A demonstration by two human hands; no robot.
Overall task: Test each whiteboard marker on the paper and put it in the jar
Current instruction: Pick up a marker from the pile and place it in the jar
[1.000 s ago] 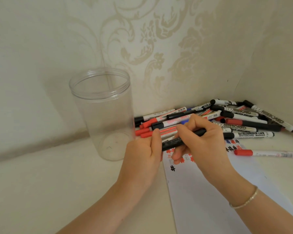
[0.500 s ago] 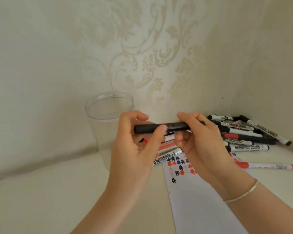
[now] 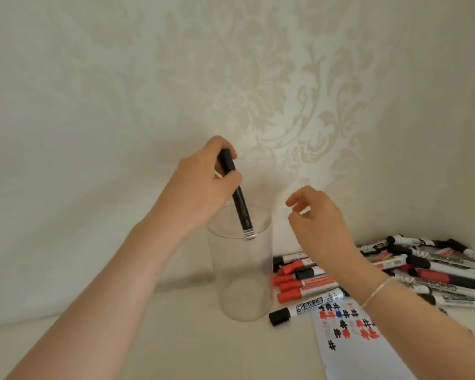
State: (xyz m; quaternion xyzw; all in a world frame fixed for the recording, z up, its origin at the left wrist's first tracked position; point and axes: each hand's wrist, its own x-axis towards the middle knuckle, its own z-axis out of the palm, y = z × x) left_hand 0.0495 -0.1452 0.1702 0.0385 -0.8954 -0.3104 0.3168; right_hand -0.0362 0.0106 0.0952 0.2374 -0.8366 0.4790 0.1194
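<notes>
Head view | left hand (image 3: 203,187) pinches black marker (image 3: 237,198), tip in jar (image 3: 242,270) mouth | right hand (image 3: 317,218) at 3 o'clock, fingers loose, holding nothing

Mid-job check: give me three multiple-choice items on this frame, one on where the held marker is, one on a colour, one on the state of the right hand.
1. Where is the lower end of the black marker?
A. At the mouth of the clear jar
B. Flat on the paper
C. In the marker pile

2. What colour are the caps of the markers lying nearest the jar's right side?
A. Green
B. Mostly red, some black
C. Yellow

3. What is the right hand doing?
A. Gripping a red marker
B. Pressing on the paper
C. Empty, fingers loosely curled, in the air right of the jar

Answers: 1 A, the left hand holds the marker tilted with its tip at the rim. 2 B, red caps cluster there with black ones among them. 3 C, nothing is between its fingers.
</notes>
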